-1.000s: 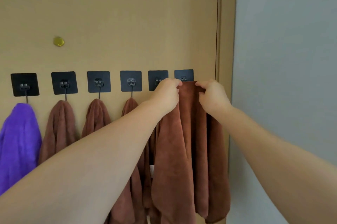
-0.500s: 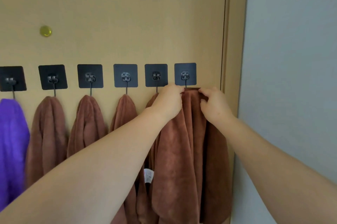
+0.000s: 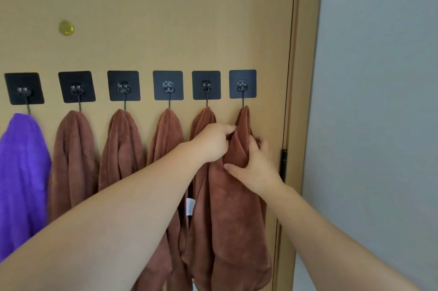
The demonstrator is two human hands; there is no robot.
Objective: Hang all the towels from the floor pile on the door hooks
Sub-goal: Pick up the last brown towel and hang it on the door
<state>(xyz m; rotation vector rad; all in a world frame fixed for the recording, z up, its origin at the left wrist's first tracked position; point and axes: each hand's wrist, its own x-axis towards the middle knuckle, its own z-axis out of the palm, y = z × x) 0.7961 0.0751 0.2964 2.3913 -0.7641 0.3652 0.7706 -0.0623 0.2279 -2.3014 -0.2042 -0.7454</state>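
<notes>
A second ago we held the top edge of the soft brown microfibre towel (image 3: pixel 237 207) up against the rightmost black square adhesive hook (image 3: pixel 242 84). Now its gathered peak hangs from that hook's wire, and our hands have slid lower. The left hand (image 3: pixel 211 142) pinches a fold just below the peak. The right hand (image 3: pixel 256 167) wraps the bunched cloth, thumb across the front and fingers behind. We judge this towel hung and only being settled.

There are no containers proper; the six hooks on the tan wooden door (image 3: pixel 166 18) serve instead. Each carries one towel: a purple fleecy towel (image 3: pixel 21 172) at far left, brown ones on the other five. The floor pile is out of view, so we cannot tell whether any remain.
</notes>
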